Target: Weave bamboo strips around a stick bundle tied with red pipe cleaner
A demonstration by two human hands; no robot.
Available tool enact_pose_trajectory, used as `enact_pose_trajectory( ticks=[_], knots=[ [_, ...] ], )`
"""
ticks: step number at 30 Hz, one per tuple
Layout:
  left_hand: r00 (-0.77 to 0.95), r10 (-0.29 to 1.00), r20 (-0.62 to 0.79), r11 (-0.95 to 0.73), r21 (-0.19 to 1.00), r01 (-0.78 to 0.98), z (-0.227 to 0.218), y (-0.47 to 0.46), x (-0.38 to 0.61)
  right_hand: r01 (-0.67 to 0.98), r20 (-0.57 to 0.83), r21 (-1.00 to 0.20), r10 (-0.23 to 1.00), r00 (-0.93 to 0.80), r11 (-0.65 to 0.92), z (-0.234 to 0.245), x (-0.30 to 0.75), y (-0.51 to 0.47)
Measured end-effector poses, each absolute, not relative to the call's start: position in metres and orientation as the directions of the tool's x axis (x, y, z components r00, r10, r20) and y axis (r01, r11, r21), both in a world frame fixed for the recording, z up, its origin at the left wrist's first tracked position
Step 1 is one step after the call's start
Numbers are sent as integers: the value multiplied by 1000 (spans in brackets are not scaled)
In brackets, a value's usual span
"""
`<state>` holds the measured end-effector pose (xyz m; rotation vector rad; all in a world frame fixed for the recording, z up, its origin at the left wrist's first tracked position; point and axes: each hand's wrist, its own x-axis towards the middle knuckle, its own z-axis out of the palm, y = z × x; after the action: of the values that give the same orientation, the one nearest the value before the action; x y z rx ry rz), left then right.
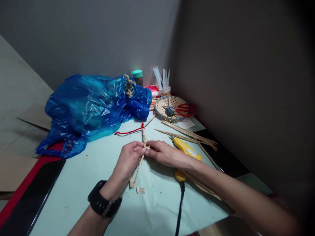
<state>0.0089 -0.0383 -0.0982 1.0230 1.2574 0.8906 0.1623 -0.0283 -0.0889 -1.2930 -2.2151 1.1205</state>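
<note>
A pale braid of dried straw strips [144, 135] lies in the middle of the table, its far end tied with a red cord [128, 132]. My left hand [131, 153] pinches the braid from the left, and a black watch sits on that wrist. From the right, my right hand [159, 151] is closed on the same braid, fingertips meeting the left ones. Loose strip ends [134, 182] hang out below my fingers toward me. The exact crossing of the strips is partly hidden by the fingertips.
A yellow glue gun [187, 148] lies beyond my right forearm. Straw strips [189, 133] lie farther back. A woven basket [161, 113] holds red-handled scissors [185, 110] and a thread spool [169, 112]. Behind stand a cup of glue sticks [164, 91] and a blue plastic bag [88, 105].
</note>
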Motion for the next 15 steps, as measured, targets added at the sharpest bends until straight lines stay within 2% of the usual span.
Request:
enact_pose_trajectory(
  ticks=[9, 15],
  knots=[
    [185, 939, -290, 245, 941, 232, -98, -33, 4, 540, -126, -825, 876, -465, 168, -92, 164, -21],
    [204, 930, -307, 241, 925, 293, -97, -34, 2, 578, -103, -781, 865, -491, 235, -93, 168, -21]
  ],
)
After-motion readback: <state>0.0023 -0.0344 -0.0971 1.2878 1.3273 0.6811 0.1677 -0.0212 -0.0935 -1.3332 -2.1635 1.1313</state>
